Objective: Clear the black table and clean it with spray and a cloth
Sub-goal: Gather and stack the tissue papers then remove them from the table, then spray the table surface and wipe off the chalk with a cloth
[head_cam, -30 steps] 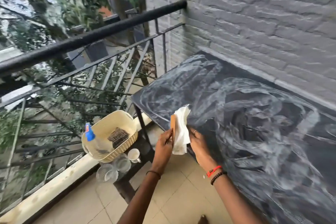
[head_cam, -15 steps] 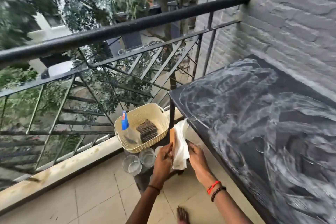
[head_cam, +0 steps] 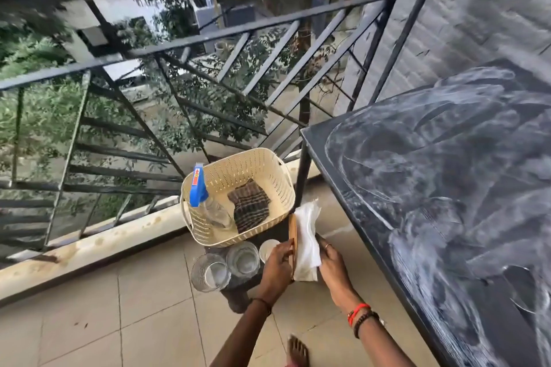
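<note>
1. A cream basket (head_cam: 281, 188) with little holes sits on a dark stool (head_cam: 238, 298), just beside the corner of the black table (head_cam: 417, 158).
2. In the basket, a clear spray bottle (head_cam: 199, 191) with a blue top leans on the left wall. A brown checked cloth (head_cam: 250, 207) lies folded on the bottom, next to it.
3. On the stool in front of the basket stand two clear glasses (head_cam: 210, 272) (head_cam: 242, 258). They touch each other and look empty. A small white cup (head_cam: 267, 249) stands just beside them.
4. The blue top has a small red and white sticker. The words on it are too small to read.
5. The left hand (head_cam: 277, 268) holds a thin wooden piece (head_cam: 293, 243). Its fingers curl round the edge.
6. A stack of white napkins (head_cam: 307, 240) stands against the wooden piece.
7. The right hand (head_cam: 332, 265) presses on the other side of the napkins. Its fingers look straight, and its thumb is hidden. It has a ring, and the wrist wears a red thread and black beads (head_cam: 362, 316).
8. The surface is on the right, covered in white swirly smears. Its far and right parts are cut off.
9. The stool is mostly hidden under the things and the left hand.
10. A black railing (head_cam: 208, 39) stands behind the basket. It looks blurry at the top.
11. A bare foot (head_cam: 298, 351) shows on the tiled floor (head_cam: 119, 322), cut off at the bottom.
</note>
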The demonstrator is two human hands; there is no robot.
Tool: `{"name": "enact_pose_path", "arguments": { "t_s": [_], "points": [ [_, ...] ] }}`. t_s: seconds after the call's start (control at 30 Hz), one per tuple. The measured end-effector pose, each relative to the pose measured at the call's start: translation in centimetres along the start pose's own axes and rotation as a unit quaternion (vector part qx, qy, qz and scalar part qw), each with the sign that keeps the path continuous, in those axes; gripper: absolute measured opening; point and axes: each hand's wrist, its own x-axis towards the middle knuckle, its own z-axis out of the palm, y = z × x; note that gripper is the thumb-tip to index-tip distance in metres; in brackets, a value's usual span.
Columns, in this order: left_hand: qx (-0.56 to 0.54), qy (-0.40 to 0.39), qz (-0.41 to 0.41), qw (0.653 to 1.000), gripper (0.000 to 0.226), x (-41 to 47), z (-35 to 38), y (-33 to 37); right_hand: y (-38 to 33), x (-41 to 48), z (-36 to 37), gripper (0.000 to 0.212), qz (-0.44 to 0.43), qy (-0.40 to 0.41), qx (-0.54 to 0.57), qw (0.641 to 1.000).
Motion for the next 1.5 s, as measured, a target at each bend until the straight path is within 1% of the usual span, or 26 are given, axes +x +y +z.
{"name": "enact_pose_path", "arguments": {
  "t_s": [0.1,0.27,0.4,0.53,0.67,0.8,0.9,1.03,1.17,1.23,1.3,1.37,1.4,1.5],
  "points": [
    [-0.007,-0.012,-0.016,1.000,0.047,2.5,0.4,-1.6,1.7,2.4,0.6,0.024,0.009,-0.001,-0.002,1.000],
    [-0.002,-0.015,-0.042,0.999,0.055,4.3,0.4,-1.3,3.7,4.8,1.5,0.029,0.030,0.002,0.004,1.000],
    [0.000,-0.018,-0.070,0.997,0.060,5.4,0.5,-1.4,4.3,5.7,1.9,0.031,0.040,0.001,0.016,0.999],
    [0.005,-0.005,-0.077,0.997,0.066,6.7,0.7,-1.5,4.6,6.6,2.4,0.034,0.049,0.005,0.034,0.998],
    [0.004,0.001,-0.073,0.997,0.064,7.3,0.7,-1.1,4.4,7.1,2.8,0.036,0.045,0.008,0.020,0.999],
    [-0.006,0.009,-0.073,0.997,0.064,7.6,0.9,-1.0,4.9,7.6,2.8,0.040,0.065,0.005,0.004,0.998],
    [-0.013,0.009,-0.079,0.997,0.064,7.8,1.0,-1.1,4.9,7.9,2.7,0.039,0.068,0.000,0.000,0.998],
    [0.004,0.019,-0.064,0.998,0.071,7.6,0.9,-1.2,4.4,7.8,2.5,0.035,0.072,0.023,-0.002,0.997],
    [-0.018,0.040,-0.058,0.997,0.059,6.6,0.8,-0.8,3.6,6.6,2.2,0.032,0.069,0.052,-0.037,0.996],
    [-0.036,0.064,-0.071,0.995,0.049,5.5,0.9,-0.5,3.2,5.6,2.2,0.032,0.062,0.074,-0.070,0.993],
    [-0.048,0.125,-0.077,0.988,0.037,4.2,1.1,-0.3,2.8,4.3,2.4,0.033,0.040,0.083,-0.102,0.991],
    [-0.070,0.193,-0.041,0.978,0.019,2.4,1.2,0.1,2.1,3.1,2.6,0.033,0.011,0.084,-0.131,0.988],
    [-0.077,0.217,-0.023,0.973,0.015,1.4,1.0,0.2,1.9,2.4,3.0,0.033,-0.003,0.087,-0.145,0.986],
    [-0.098,0.273,0.014,0.957,0.026,-1.6,0.2,0.5,0.2,0.7,3.4,0.034,-0.048,0.099,-0.177,0.978]
  ]
}}
